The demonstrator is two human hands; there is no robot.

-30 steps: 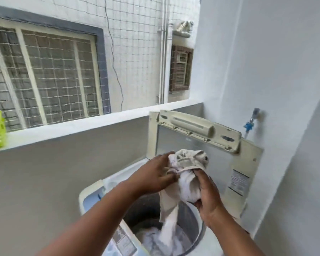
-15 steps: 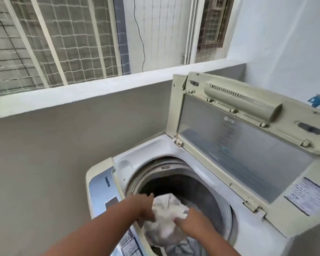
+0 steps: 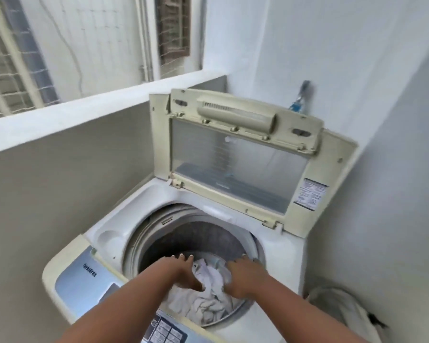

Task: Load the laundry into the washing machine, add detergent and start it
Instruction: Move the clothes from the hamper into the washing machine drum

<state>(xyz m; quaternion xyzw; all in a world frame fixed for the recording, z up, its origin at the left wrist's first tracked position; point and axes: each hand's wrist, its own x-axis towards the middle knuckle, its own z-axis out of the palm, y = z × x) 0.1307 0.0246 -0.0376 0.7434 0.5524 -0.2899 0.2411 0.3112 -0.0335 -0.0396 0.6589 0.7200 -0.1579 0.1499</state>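
Hands point(image 3: 178, 271) now open — laundry point(image 3: 208, 300) released.

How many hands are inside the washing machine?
2. The left hand reaches into the drum on the left side, fingers spread over the white laundry. The right hand is on the right, pressing the laundry. None look hidden.

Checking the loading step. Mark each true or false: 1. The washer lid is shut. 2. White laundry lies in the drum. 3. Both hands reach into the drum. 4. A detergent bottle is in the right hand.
1. False: the lid stands raised.
2. True: white laundry lies in the drum.
3. True: left hand and right hand reach in.
4. False: its fingers rest on the laundry; no bottle shows.
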